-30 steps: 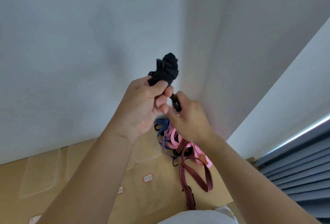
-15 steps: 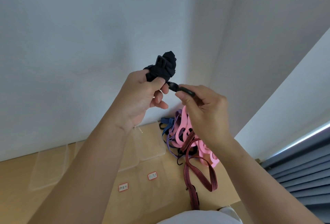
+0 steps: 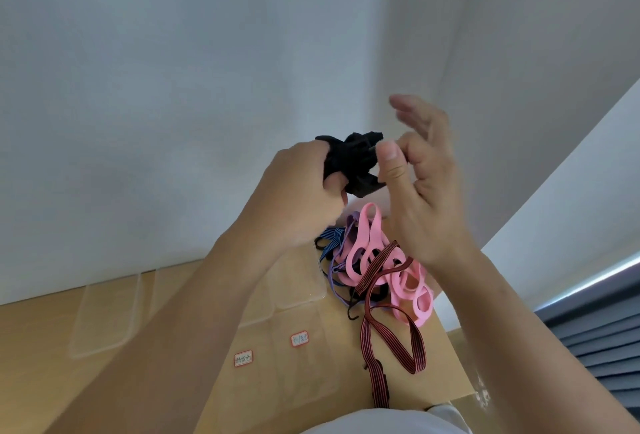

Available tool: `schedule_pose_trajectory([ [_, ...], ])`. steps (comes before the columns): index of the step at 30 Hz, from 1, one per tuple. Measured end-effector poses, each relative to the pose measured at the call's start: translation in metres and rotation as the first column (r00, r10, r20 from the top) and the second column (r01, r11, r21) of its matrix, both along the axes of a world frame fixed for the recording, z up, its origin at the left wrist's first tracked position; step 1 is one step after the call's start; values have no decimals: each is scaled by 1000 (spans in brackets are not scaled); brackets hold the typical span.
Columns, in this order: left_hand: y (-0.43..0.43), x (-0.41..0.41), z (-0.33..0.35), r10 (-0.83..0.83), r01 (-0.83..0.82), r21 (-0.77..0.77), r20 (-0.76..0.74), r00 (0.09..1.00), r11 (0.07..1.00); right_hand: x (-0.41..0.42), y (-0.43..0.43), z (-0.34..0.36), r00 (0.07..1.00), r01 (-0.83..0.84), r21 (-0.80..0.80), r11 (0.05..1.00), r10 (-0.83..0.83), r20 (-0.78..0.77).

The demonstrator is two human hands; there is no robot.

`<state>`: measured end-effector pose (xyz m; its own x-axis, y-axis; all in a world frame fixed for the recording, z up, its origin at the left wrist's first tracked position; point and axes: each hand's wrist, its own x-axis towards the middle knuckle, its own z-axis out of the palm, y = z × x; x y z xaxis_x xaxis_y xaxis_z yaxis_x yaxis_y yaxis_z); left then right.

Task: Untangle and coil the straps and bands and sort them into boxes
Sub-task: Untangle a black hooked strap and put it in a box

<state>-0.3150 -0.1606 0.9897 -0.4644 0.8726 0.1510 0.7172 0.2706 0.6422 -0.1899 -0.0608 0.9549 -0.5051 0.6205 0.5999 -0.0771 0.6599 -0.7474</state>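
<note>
head view: the left hand [image 3: 301,194] is clenched round a bunched black strap [image 3: 353,163], holding it up in the air in front of the white wall [image 3: 207,87]. the right hand [image 3: 426,191] is right beside it, thumb and forefinger pinching the bundle's right edge, the other fingers fanned out and blurred. below them, on the wooden table [image 3: 34,364], lies the tangled pile: pink bands [image 3: 370,253], a purple band [image 3: 341,260] and a blue striped strap [image 3: 329,239] knotted together, and a red-and-black striped strap [image 3: 391,336] trailing toward the person. left of the pile sit clear boxes [image 3: 100,319], with two small red-edged labels [image 3: 243,359] in front. grey blinds [image 3: 606,329] at far right.
</note>
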Motion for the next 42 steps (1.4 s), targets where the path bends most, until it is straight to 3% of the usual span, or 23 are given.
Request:
schedule_pose_trajectory([
  [3,0,6,2,-26,22,-57,-67,997,998,-5,0,2,991,-129,-171,977,121,-54],
  [6,-1,3,4,-57,54,-87,-30,998,995,-9,-4,2,981,-176,-318,932,138,-139],
  [9,0,0,0,-49,54,-22,207,977,998,-13,-5,-3,992,-74,-263,962,43,-122],
  [12,5,4,-12,29,-88,86,532,846,992,-20,-6,-11,990,49,-107,993,-63,-126],
  [17,7,10,-29,-29,-101,193,577,816,976,-21,-5,-14,976,114,-58,992,-122,-179],
  [20,1,12,-35,-220,44,242,771,598,969,-17,-3,-17,966,191,-88,978,-203,-162],
  [22,1,13,-44,-245,42,264,811,532,964,-15,0,-20,961,227,-128,966,-243,-131],
  [25,2,15,-59,-190,-9,256,740,645,967,-14,0,-24,965,235,-135,962,-248,-89],
  [27,3,22,-64,-155,-86,277,740,654,957,-14,-2,-27,963,243,-144,959,-256,-79],
  [31,0,35,-64,-74,-418,287,887,456,862,-9,10,-26,925,344,-312,886,-377,-52],
  [34,-3,35,-65,-45,-351,295,818,574,889,1,22,-21,922,322,-472,821,-386,-42],
  [37,3,42,-67,-53,-252,310,718,694,917,-2,9,-19,955,209,-607,767,-294,-42],
  [40,11,51,-67,-83,-248,358,700,709,900,-8,-6,-15,960,72,-763,643,-252,-122],
  [42,14,55,-66,-84,-291,385,715,694,876,-10,-8,-11,961,77,-769,634,-253,-112],
])
